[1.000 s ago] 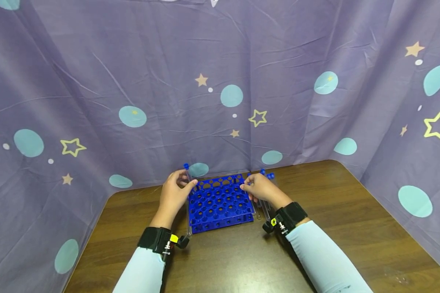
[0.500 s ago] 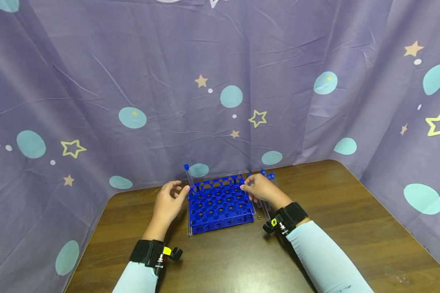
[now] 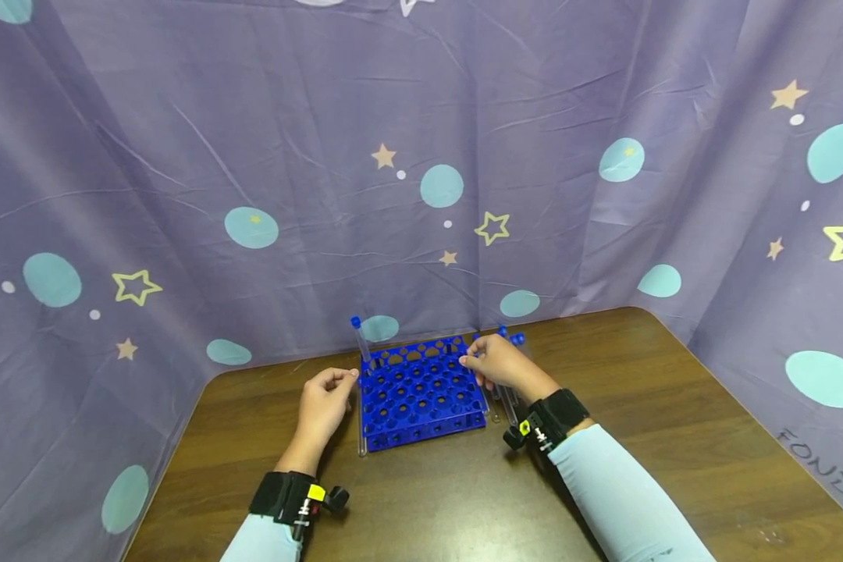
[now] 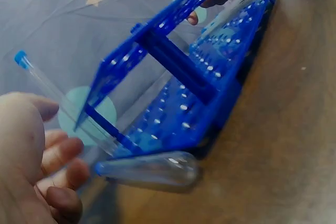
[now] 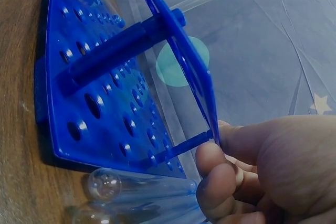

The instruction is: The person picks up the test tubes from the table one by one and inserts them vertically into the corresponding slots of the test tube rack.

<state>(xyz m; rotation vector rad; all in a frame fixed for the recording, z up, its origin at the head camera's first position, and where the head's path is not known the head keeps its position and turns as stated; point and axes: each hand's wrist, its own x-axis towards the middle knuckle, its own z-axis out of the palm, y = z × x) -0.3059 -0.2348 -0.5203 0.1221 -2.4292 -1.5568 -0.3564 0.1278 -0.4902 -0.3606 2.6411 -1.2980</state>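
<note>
A blue test tube rack (image 3: 424, 396) stands on the table with rows of holes in its top plate. One capped test tube (image 3: 362, 341) rises from its back left corner, leaning slightly. Another test tube (image 4: 149, 171) lies on the table along the rack's left end. My left hand (image 3: 325, 410) is beside that end, fingers loosely bent, nothing between them in the left wrist view. At the opposite end, my right hand (image 3: 504, 364) pinches the edge of the rack's top plate between thumb and fingers, as the right wrist view shows.
Several blue-capped test tubes (image 3: 510, 406) lie on the wooden table (image 3: 421, 499) to the right of the rack, partly under my right hand. A purple curtain (image 3: 337, 172) with stars and ovals hangs behind and at both sides.
My left hand has come away from the upright test tube at the back left corner and moved down and left. The right hand stays at the rack's right end.
</note>
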